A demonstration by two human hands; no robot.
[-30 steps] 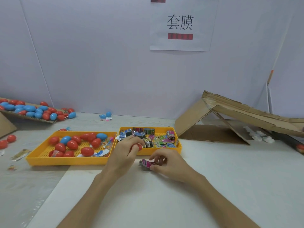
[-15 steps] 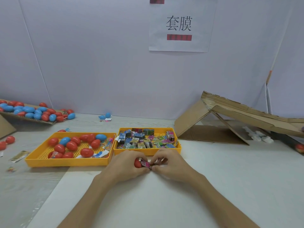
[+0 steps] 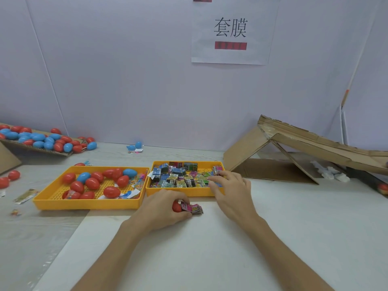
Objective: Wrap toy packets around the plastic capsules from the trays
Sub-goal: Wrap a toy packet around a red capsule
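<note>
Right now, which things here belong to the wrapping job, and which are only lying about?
Job: left hand gripping a red plastic capsule with a pink toy packet on it; right hand over the yellow plastic tray of packets; yellow plastic tray of red and blue capsules.
Lying about: brown cardboard ramp; white paper sign; loose capsules on the far-left cardboard; stray sachet.

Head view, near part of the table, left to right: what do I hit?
loose red capsules → yellow capsule tray → left hand gripping a red capsule → pink packet → right hand → cardboard ramp
</note>
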